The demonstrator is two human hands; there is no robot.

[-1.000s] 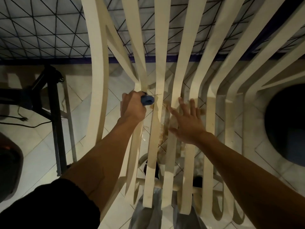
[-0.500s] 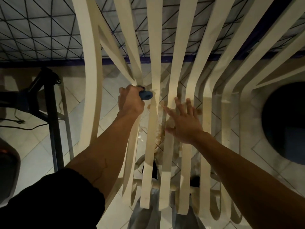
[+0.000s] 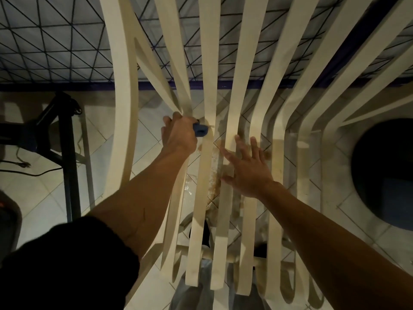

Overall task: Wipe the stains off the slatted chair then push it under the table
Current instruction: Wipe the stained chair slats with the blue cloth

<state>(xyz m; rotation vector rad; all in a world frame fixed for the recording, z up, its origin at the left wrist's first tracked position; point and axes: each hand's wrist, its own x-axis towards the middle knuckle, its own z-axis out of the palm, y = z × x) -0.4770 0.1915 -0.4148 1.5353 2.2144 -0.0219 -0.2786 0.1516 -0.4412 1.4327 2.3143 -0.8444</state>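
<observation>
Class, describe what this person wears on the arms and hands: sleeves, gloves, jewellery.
The left arm has a black sleeve down to about the elbow, and the forearm is bare. The right arm shows no sleeve in view. The left hand and right hand are bare: no gloves, rings or watch visible.

Only a corner of the blue cloth shows from the left hand. The chair runs off the top edge. The dark round thing at right is blurred and cut off.
</observation>
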